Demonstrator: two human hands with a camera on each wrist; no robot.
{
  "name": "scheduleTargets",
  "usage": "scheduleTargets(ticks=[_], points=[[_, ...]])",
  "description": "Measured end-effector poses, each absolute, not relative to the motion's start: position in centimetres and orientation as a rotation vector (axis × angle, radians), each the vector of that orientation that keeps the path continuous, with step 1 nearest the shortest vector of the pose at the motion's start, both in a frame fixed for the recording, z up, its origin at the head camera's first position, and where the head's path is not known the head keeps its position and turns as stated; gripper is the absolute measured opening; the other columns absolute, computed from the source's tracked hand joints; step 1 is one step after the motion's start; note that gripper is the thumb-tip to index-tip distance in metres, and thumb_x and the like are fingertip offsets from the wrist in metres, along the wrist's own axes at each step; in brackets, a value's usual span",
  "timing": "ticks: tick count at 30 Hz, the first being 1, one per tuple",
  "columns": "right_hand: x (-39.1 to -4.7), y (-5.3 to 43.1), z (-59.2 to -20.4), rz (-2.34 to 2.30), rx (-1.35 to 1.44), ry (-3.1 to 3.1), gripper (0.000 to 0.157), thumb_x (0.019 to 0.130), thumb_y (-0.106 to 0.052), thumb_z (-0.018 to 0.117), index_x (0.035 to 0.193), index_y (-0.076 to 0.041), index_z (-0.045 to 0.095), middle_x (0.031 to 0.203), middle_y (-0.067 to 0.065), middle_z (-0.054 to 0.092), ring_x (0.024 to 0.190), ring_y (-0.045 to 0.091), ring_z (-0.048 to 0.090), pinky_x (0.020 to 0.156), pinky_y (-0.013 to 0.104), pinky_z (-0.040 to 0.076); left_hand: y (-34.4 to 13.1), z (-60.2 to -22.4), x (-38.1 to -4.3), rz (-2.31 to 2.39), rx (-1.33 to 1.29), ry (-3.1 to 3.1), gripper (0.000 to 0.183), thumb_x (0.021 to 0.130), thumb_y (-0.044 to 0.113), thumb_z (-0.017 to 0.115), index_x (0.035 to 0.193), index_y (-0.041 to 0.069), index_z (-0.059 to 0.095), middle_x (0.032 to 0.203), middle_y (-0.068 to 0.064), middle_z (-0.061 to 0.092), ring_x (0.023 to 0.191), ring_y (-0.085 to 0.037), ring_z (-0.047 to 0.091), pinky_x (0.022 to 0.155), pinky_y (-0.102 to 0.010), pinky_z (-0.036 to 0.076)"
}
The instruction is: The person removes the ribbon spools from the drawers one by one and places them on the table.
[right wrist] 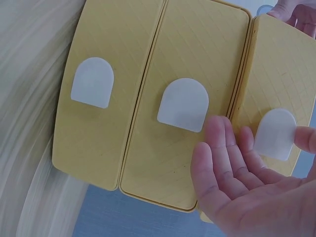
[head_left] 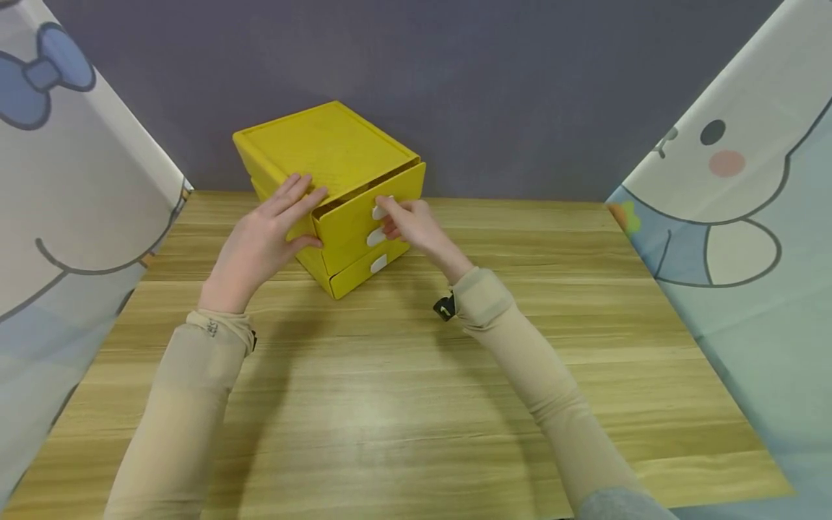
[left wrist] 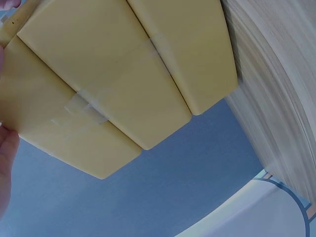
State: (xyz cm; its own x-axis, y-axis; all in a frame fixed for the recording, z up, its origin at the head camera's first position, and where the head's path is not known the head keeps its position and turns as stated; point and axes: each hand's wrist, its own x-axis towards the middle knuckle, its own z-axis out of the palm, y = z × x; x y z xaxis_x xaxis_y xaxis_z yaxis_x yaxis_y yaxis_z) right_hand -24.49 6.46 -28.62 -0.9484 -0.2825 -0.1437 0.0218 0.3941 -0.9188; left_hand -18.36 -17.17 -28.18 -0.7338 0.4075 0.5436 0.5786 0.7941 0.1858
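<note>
1 ylw box [head_left: 318, 148], 3 drawers [right wrist: 185, 57], 3 wht tabs [right wrist: 183, 104], l hand [head_left: 260, 242] spread, r hand [head_left: 416, 225] pinching top tab [right wrist: 275, 135]

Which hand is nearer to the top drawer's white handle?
Right. The right hand pinches the handle; the left hand is farther off, at the left front corner of the yellow cabinet.

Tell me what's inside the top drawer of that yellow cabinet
The top drawer is slightly open, and only a narrow, shadowed gap shows behind its front. Anything deeper is covered by that front and the yellow cabinet top, so I can't tell what it holds.
</note>
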Motion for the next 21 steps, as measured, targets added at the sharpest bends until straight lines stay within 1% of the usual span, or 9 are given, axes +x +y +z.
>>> scheduleTargets(ticks=[3,6,9,15,21], points=[[-24.37,6.69,-28.63,-1.570,-0.227,2.370,0.053,0.097,-0.048,0.045,0.110,-0.001,0.067,0.108,0.021,0.069,0.103,0.038,0.065,0.069,0.020,0.049,-17.19,-28.14,-18.34,-0.464,-0.741,-2.486,0.074,0.073,0.011,0.080,0.141,0.013,0.049,0.148,-0.017,0.044,0.140,-0.033,0.039,0.100,-0.053,0.049],[-24.24,6.88,-28.67,-1.566,-0.230,2.367,0.053,0.097,-0.049,0.045,0.109,-0.001,0.067,0.107,0.020,0.069,0.103,0.038,0.065,0.071,0.021,0.049,-17.28,-28.17,-18.40,-0.437,-0.754,-2.457,0.073,0.073,0.012,0.081,0.140,0.012,0.051,0.146,-0.017,0.046,0.138,-0.034,0.042,0.095,-0.052,0.052],[-24.15,6.98,-28.70,-1.565,-0.231,2.365,0.054,0.097,-0.049,0.045,0.109,-0.001,0.067,0.107,0.021,0.068,0.103,0.038,0.065,0.070,0.021,0.049,-17.35,-28.17,-18.57,-0.411,-0.774,-2.420,0.073,0.071,0.013,0.082,0.138,0.010,0.053,0.143,-0.017,0.049,0.135,-0.035,0.045,0.094,-0.052,0.053],[-23.94,7.10,-28.70,-1.576,-0.222,2.356,0.053,0.097,-0.048,0.045,0.110,-0.001,0.066,0.110,0.024,0.067,0.102,0.038,0.064,0.066,0.020,0.049,-17.39,-28.23,-18.78,-0.407,-0.798,-2.393,0.072,0.070,0.012,0.083,0.136,0.009,0.055,0.141,-0.017,0.052,0.133,-0.034,0.047,0.099,-0.052,0.051],[-23.57,7.51,-28.71,-1.568,-0.215,2.381,0.053,0.097,-0.047,0.045,0.109,0.000,0.067,0.110,0.025,0.067,0.087,0.025,0.067,0.066,0.021,0.051,-17.43,-28.26,-18.76,-0.411,-0.796,-2.404,0.072,0.070,0.012,0.083,0.136,0.010,0.055,0.141,-0.017,0.052,0.134,-0.035,0.047,0.099,-0.052,0.051]])
